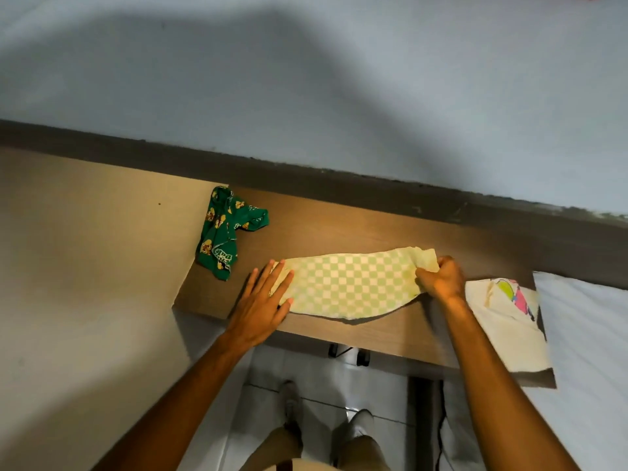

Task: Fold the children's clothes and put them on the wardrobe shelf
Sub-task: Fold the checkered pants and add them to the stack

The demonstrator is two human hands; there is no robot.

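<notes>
While the person's legs and shoes stand on pale glossy floor tiles at the bottom of the view, both bare forearms reach up over the front edge of a wooden desk with a smooth brown grain. Spread across its near part lies a soft checked cloth, pale green and white squares, folded into a long band with a curved lower edge that slightly overhangs the desk front. On its left end the left hand lies flat, fingers straight and spread, pressing the fabric down without gripping it. At the other end the right hand is curled closed, pinching a bunched corner of the same cloth between thumb and fingers. Just right of that hand sits a cream garment, folded flat, with a bright pink and yellow-green print, beside a white sheet. Farther back on the left, a crumpled dark green garment with small yellow cartoon figures lies in a loose heap, next to a smooth tan panel. Behind the desk rises a plain pale wall, matt and shadowed.
</notes>
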